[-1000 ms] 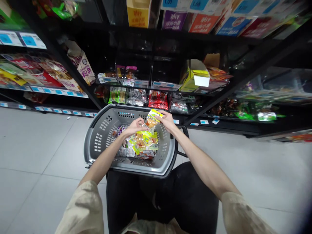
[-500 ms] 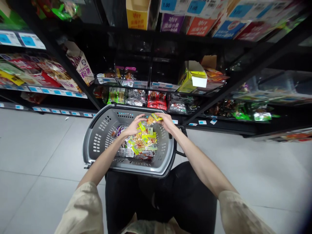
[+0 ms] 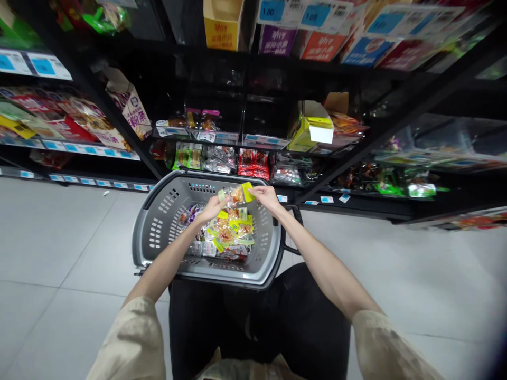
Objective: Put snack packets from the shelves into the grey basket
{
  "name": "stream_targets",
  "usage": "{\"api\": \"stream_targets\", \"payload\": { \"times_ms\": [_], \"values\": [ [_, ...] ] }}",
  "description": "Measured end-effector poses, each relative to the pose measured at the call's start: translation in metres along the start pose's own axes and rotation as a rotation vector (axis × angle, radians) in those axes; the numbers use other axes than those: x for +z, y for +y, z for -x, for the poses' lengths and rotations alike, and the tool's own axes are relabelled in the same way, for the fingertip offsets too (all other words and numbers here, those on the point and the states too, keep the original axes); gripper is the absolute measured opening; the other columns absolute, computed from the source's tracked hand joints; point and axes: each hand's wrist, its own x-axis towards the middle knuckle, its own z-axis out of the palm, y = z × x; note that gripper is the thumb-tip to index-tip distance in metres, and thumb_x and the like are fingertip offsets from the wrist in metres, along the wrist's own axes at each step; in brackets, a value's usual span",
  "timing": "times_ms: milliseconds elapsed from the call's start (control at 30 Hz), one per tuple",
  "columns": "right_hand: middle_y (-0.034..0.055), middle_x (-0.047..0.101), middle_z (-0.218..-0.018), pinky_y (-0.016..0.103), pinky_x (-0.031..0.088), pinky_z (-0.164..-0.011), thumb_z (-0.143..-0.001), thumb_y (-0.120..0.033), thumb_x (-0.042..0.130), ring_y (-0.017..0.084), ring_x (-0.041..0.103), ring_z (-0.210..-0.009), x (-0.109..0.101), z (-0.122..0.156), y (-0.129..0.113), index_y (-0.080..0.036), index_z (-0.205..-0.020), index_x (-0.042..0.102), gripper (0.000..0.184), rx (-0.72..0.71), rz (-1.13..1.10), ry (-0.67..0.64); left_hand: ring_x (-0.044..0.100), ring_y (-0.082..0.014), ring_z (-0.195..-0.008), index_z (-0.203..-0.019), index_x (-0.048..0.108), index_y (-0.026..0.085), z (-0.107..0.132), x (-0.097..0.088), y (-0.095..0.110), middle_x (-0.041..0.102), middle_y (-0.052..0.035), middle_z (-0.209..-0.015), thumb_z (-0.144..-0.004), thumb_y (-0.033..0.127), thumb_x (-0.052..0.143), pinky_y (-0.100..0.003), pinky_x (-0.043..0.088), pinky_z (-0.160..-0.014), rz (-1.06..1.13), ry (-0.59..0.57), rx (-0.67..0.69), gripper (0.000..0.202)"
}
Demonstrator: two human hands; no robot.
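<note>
Stretched between my two hands over the basket is a small yellow-and-clear snack packet (image 3: 237, 195) with orange-brown food inside. My left hand (image 3: 215, 207) pinches its left end, and my right hand (image 3: 266, 198) grips the yellow right end. Beneath them, the grey shopping basket (image 3: 154, 232) stands in front of my knees. Several similar yellow snack packets (image 3: 233, 229) lie heaped in it. Purple-and-white packets (image 3: 193, 212) sit at the left of the heap, partly covered by my left wrist.
Black shelving (image 3: 261, 76) rises just beyond the basket. Its bottom row holds red packets (image 3: 253, 162), green packets (image 3: 188, 155) and silver packets (image 3: 219, 158). An open yellow-green box (image 3: 311, 129) stands one shelf up. The basket's black handle (image 3: 295, 229) sticks out on the right. Pale tiles (image 3: 47, 232) cover the floor.
My left hand has closed on the packet's left end, where its fingers were spread before. The packet is now drawn out flat between both hands, its yellow end turned toward the right.
</note>
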Motion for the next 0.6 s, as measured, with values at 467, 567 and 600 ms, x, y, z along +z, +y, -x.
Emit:
{"api": "stream_targets", "payload": {
  "times_ms": [467,567,600],
  "values": [
    [0.0097,0.07,-0.138,0.051,0.034,-0.121,-0.089,-0.03,0.075,0.027,0.054,-0.141,-0.006,0.023,-0.03,-0.026,-0.127,0.073,0.038,-0.872,0.777,-0.285,0.063,-0.0135,-0.058,-0.067,0.066,0.013,0.008,-0.001,0.022,0.066,-0.0026,-0.062,-0.077,0.019,0.075,-0.025,0.054,-0.063,0.61,0.089,-0.144,0.014],
    [0.0086,0.078,-0.125,0.047,0.042,-0.114,-0.091,-0.011,0.062,0.023,0.067,-0.125,-0.007,0.021,-0.027,-0.028,-0.127,0.074,0.041,-0.883,0.793,-0.303,0.06,-0.013,-0.056,-0.071,0.068,0.012,0.009,-0.003,0.019,0.065,-0.003,-0.061,-0.079,0.018,0.073,-0.024,0.052,-0.059,0.661,0.013,-0.181,0.012],
    [0.0084,0.079,-0.121,0.044,0.047,-0.107,-0.09,-0.007,0.058,0.021,0.071,-0.117,-0.008,0.021,-0.027,-0.027,-0.126,0.075,0.044,-0.885,0.79,-0.285,0.061,-0.0137,-0.056,-0.074,0.07,0.012,0.008,-0.004,0.019,0.066,-0.004,-0.063,-0.081,0.02,0.073,-0.025,0.052,-0.059,0.665,-0.021,-0.196,0.011]
  ]
}}
